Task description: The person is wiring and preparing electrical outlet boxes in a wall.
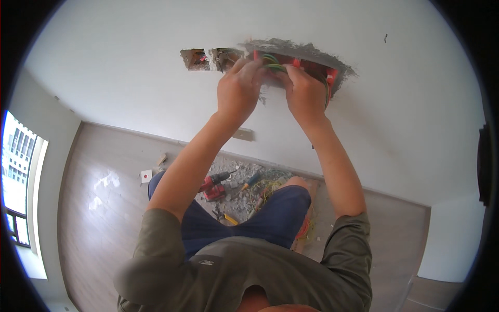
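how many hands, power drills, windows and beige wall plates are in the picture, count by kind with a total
Hands: 2, the left hand and the right hand, both up at the red-lined wall opening
Power drills: 1, red drill on the floor
Windows: 1, window at far left
Beige wall plates: 1, beige plate low down
Total: 5

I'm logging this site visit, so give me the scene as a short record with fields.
Left hand: at the wall opening, blurred; grip unclear
Right hand: fingertips pinching green wires
Wall opening: wide, rough-edged, red box at its right end
Beside it, left: two smaller holes
Floor: red drill and rubble near the wall
Far left: window
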Demonstrator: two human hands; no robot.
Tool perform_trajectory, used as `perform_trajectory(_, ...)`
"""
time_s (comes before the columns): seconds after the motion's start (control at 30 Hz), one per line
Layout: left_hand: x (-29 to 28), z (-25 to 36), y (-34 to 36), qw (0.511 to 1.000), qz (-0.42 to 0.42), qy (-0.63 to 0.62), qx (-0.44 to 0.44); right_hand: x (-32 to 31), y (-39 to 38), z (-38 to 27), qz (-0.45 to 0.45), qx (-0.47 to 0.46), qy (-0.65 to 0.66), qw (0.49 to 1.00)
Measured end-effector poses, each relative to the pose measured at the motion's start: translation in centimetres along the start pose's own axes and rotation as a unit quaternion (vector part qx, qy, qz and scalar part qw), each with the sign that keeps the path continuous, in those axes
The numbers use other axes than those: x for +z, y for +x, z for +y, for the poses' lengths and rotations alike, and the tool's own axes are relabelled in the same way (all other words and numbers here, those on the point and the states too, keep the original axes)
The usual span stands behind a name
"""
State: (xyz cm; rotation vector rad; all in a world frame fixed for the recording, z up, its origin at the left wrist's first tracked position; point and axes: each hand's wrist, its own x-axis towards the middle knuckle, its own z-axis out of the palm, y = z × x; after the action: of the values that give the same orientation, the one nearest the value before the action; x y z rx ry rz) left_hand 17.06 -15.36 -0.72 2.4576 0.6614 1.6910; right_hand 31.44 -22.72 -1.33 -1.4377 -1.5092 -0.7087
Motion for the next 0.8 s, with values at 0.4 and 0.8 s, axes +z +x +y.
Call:
perform_trajectory(0.4, 0.6, 1.0, 3.0, 0.977, -0.120, 0.164, -0.064, -0.5, 1.3, -2.0, -0.134, 0.028, -0.225, 0.965)
perform_trajectory(0.8, 1.8, 1.2, 1.4, 0.977, -0.149, 0.098, -0.118, 0.9, -2.7, -0.7, -0.047, -0.054, -0.121, 0.990)
